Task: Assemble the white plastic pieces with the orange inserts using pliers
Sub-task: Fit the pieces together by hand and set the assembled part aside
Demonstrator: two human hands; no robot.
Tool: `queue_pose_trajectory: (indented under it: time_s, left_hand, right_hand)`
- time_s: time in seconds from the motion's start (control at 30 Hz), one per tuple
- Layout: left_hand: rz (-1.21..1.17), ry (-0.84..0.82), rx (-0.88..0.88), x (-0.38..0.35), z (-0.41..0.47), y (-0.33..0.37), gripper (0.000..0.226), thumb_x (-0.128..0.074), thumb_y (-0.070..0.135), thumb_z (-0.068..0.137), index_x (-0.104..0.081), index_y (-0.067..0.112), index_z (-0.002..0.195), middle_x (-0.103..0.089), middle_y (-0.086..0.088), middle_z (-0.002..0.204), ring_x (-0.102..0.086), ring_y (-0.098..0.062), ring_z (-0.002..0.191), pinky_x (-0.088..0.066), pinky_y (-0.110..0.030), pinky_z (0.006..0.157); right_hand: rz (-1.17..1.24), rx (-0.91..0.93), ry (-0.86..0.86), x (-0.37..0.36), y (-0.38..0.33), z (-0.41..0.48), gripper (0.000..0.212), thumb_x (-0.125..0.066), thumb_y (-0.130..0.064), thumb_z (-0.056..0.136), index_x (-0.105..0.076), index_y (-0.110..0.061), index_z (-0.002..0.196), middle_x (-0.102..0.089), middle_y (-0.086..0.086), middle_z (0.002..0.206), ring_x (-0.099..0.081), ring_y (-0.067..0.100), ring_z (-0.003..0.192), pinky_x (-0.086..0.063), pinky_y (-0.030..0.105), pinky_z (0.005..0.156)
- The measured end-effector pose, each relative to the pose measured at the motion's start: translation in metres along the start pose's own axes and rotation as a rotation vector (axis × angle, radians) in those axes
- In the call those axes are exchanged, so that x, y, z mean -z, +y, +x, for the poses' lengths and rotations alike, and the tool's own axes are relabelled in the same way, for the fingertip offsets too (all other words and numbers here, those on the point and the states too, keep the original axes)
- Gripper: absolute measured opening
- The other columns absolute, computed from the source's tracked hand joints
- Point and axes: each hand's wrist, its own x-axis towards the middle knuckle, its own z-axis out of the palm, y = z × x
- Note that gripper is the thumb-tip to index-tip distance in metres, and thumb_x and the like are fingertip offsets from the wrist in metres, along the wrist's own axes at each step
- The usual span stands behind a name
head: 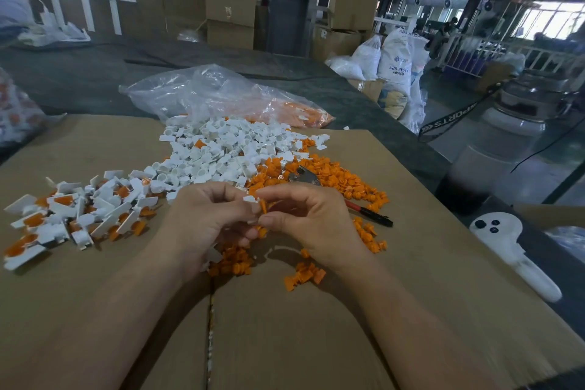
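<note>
My left hand (209,215) pinching a white plastic piece (251,199), my right hand (304,218) pinching an orange insert (263,206) against it, pliers (302,175) lying just beyond

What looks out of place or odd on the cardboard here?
The pliers lie unused among the orange inserts behind the right hand, which pinches an insert against a white piece in the left hand.

On the cardboard (411,294), the pile of plastic pieces (221,149) sits toward the far edge. The heap of inserts (335,177) lies just right of it, with the pliers (302,175) on that heap. Assembled pieces (72,215) lie near the left edge. A bag (218,95) lies behind the far edge, and a controller (506,244) sits off the right edge.
</note>
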Motion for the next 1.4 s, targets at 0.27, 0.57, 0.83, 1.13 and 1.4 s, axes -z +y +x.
queue_pose_trajectory:
  time_s: [0.27, 0.57, 0.83, 1.13, 1.4]
  left_hand:
    - [-0.028, -0.051, 0.081, 0.0017, 0.0009, 0.0022, 0.003, -0.069, 0.012, 0.048, -0.066, 0.012, 0.046, -0.061, -0.008, 0.049, -0.053, -0.013, 0.038, -0.039, -0.017, 0.035]
    - [-0.041, -0.059, 0.131, 0.0027, 0.002, 0.0004, 0.011, -0.071, 0.013, 0.045, -0.063, 0.009, 0.052, -0.062, -0.01, 0.052, -0.055, -0.015, 0.039, -0.04, -0.017, 0.035]
    - [-0.017, -0.07, 0.117, 0.0033, 0.0016, 0.0003, 0.011, -0.072, 0.016, 0.045, -0.065, 0.01, 0.051, -0.062, -0.011, 0.052, -0.057, -0.015, 0.04, -0.042, -0.017, 0.036]
    - [0.031, -0.013, 0.044, 0.0014, -0.0005, -0.0009, 0.012, -0.068, -0.006, 0.071, -0.065, 0.004, 0.066, -0.064, -0.013, 0.053, -0.06, -0.017, 0.042, -0.046, -0.019, 0.038]
    - [0.08, -0.044, 0.073, 0.0035, -0.0003, 0.0005, 0.014, -0.067, -0.007, 0.071, -0.066, 0.003, 0.062, -0.065, -0.014, 0.055, -0.062, -0.017, 0.046, -0.048, -0.019, 0.041]
  right_hand:
    - [-0.008, 0.005, -0.038, 0.0007, 0.0051, 0.0011, 0.03, -0.066, 0.006, 0.078, -0.067, -0.01, 0.104, -0.068, 0.0, 0.093, -0.066, 0.01, 0.087, -0.053, 0.023, 0.08]
    - [-0.035, -0.026, -0.045, 0.0026, 0.0079, 0.0008, 0.027, -0.063, 0.008, 0.079, -0.067, -0.004, 0.103, -0.067, 0.002, 0.093, -0.066, 0.013, 0.088, -0.054, 0.026, 0.081]
    - [0.0, 0.008, -0.038, 0.0024, 0.0057, 0.0006, 0.033, -0.068, 0.005, 0.075, -0.066, -0.007, 0.105, -0.068, 0.005, 0.093, -0.065, 0.013, 0.086, -0.054, 0.025, 0.08]
    - [-0.095, 0.012, -0.008, 0.0037, 0.0064, 0.0001, 0.026, -0.07, 0.001, 0.075, -0.07, -0.007, 0.1, -0.069, 0.01, 0.093, -0.066, 0.02, 0.086, -0.055, 0.037, 0.08]
    - [-0.165, 0.063, -0.008, 0.0025, 0.009, -0.0006, 0.025, -0.071, 0.0, 0.075, -0.071, -0.008, 0.099, -0.065, -0.009, 0.084, -0.064, 0.008, 0.081, -0.053, 0.021, 0.075]
